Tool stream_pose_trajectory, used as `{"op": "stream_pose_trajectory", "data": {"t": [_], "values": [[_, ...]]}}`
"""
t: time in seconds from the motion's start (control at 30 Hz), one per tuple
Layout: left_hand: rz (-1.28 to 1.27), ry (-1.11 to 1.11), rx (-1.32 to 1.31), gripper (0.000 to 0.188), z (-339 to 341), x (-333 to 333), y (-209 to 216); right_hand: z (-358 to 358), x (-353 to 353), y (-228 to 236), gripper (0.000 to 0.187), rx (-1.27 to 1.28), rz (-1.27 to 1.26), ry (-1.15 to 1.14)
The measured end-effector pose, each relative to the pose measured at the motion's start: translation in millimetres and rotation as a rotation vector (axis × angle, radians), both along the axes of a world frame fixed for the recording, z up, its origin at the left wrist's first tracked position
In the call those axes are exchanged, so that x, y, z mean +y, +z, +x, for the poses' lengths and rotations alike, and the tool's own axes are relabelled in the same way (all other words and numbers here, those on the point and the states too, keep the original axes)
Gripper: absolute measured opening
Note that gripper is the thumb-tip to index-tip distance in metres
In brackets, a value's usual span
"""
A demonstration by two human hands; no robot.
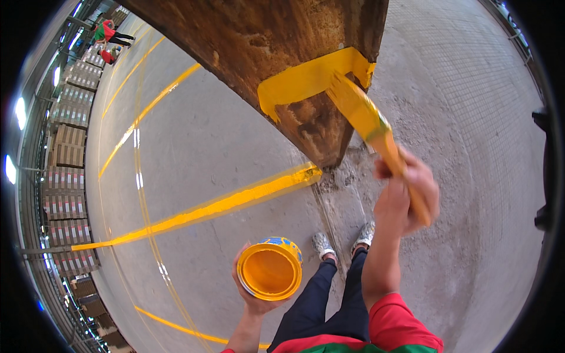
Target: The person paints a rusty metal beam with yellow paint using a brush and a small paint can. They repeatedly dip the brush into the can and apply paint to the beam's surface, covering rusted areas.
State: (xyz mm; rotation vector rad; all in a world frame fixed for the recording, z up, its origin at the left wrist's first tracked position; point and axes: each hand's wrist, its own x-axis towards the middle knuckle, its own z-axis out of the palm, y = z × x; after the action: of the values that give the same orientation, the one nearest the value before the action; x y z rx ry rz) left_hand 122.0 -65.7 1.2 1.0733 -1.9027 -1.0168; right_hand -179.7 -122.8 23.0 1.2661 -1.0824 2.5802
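Observation:
My right hand [419,188] is closed around the handle of a paintbrush [385,147]. The brush is coated with yellow paint, and its bristle tip touches a rust-brown metal column [235,41]. Across the column's lower part runs a band of wet yellow paint [300,79], with bare brown surface above and below it. Lower down, my left hand [254,297] grips an open paint can [271,272] from its left side and underneath. Yellow paint shows inside the can and over its rim.
A yellow floor line [218,206] runs from the column's foot to the left. Broken, dusty concrete [347,179] surrounds the foot, near my shoes [322,246]. Stacked pallets of boxes [66,203] line the far left. Two other people [106,32] are at the far upper left.

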Motion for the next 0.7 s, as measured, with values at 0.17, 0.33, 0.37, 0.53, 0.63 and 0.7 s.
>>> {"op": "stream_pose_trajectory", "data": {"t": [0.17, 0.33, 0.37, 0.53, 0.63, 0.7], "values": [[-0.013, 0.014, -0.010, 0.131, 1, 0, -1, 38, 8, 3, 0.026, 0.054, 0.125, -0.027], [-0.044, -0.016, -0.073, 0.131, 1, -2, 2, 39, -10, 10, 0.034, 0.145, 0.163, -0.052], [-0.045, -0.012, -0.081, 0.131, 0, -2, 3, 40, -12, 12, 0.034, 0.144, 0.163, -0.058], [-0.055, -0.025, -0.040, 0.126, -3, -4, 7, 45, -16, 19, 0.033, 0.230, 0.198, -0.139], [-0.050, -0.023, -0.019, 0.125, -4, -4, 6, 51, -16, 21, 0.033, 0.266, 0.194, -0.170], [-0.034, -0.013, 0.001, 0.125, -3, -3, 4, 57, -18, 22, 0.030, 0.290, 0.195, -0.224]]}}
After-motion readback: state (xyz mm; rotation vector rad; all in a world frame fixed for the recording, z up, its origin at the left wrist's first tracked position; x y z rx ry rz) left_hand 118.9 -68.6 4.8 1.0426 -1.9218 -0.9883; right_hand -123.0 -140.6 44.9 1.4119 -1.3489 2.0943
